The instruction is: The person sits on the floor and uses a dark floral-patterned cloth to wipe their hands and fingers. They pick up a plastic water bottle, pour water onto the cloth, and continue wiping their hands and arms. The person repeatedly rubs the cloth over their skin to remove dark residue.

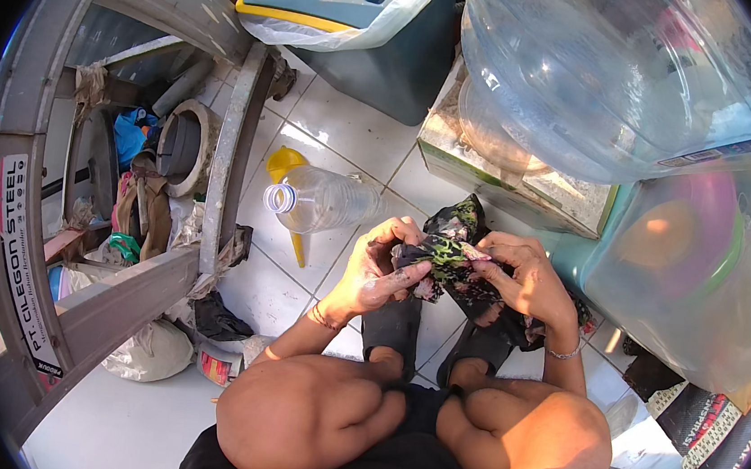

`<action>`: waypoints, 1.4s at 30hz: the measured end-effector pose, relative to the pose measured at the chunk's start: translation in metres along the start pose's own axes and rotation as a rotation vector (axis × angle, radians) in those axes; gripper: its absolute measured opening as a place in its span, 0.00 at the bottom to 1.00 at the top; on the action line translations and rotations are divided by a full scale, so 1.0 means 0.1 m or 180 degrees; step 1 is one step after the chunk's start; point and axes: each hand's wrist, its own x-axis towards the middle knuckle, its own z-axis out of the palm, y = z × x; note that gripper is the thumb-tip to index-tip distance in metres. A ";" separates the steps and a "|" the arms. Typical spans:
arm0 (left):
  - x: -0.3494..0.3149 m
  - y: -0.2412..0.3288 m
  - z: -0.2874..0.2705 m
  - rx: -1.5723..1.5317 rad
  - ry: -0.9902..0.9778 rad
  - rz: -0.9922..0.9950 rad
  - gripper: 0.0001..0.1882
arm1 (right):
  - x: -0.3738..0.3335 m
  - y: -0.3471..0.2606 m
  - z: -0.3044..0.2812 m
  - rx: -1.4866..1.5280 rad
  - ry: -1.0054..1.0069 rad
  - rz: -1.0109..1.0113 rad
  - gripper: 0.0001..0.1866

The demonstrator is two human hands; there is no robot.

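Between my two hands is a crumpled black cloth with a green and pink flower print [455, 253], held up above my feet. My left hand [380, 267] pinches its left side between thumb and fingers. On the right side, my right hand [523, 276] grips a bunched fold, and more dark cloth hangs below it. Just left of my left hand, a clear plastic bottle [338, 202] without a cap is on the tiled floor; I cannot tell whether it stands or lies. A yellow plastic piece [286, 162] with a narrow stem is partly hidden by the bottle.
A grey metal frame [236, 158] rises on the left, with rags and bags around it. Ahead stands a dark bin [368, 76] with a yellow-edged lid. A cardboard box [511, 189], a large clear container [626, 78] and a translucent tub [687, 283] crowd the right.
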 end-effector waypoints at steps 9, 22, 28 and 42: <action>0.31 0.13 0.43 -0.0566 0.0106 0.0344 0.37 | -0.09 -0.06 0.16 0.0677 0.1713 -0.0707 0.19; 0.28 0.38 0.19 0.0787 -0.0585 0.0135 0.17 | -0.39 0.09 0.17 0.2314 0.2116 -0.0946 0.09; 0.36 0.37 0.33 0.1456 -0.0496 0.0829 0.13 | -0.40 -0.14 0.22 0.1524 0.2478 -0.0694 0.29; 0.24 0.40 0.14 0.2652 0.0987 0.0731 0.09 | -0.81 -0.09 0.16 0.2056 0.1950 -0.0338 0.06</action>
